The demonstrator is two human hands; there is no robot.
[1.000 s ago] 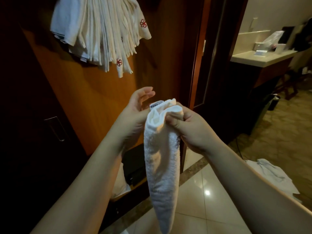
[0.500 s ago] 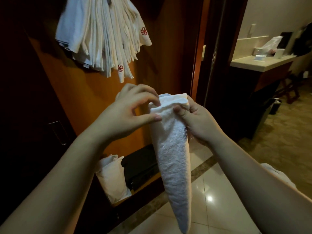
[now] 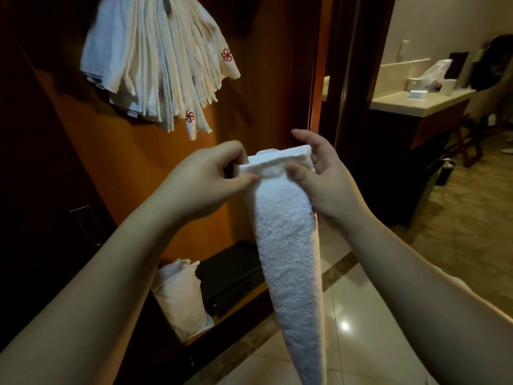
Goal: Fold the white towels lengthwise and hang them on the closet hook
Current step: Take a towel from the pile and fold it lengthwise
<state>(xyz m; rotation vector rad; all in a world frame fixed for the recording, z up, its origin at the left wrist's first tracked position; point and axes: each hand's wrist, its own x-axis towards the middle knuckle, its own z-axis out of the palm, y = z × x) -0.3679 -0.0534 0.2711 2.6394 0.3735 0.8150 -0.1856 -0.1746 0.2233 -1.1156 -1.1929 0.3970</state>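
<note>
Two hands, left hand (image 3: 206,179) and right hand (image 3: 323,179), pinch the towel (image 3: 288,240).

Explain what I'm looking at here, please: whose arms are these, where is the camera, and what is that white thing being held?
There is no machine here. A person wears a wide-angle camera on the head, looking forward and down, so the two bare arms reaching into the picture are their own. The left hand and the right hand each pinch the top edge of a white towel, folded into a long narrow strip that hangs down toward the shiny tiled floor. The fingers grip only the upper end; the rest dangles free. Up on the left, a bunch of hung towels, some with a small red emblem, hangs against the wooden closet wall. Low in the closet sit a white bag and a dark box. On the right, a pale countertop stands in the room beyond.
</note>
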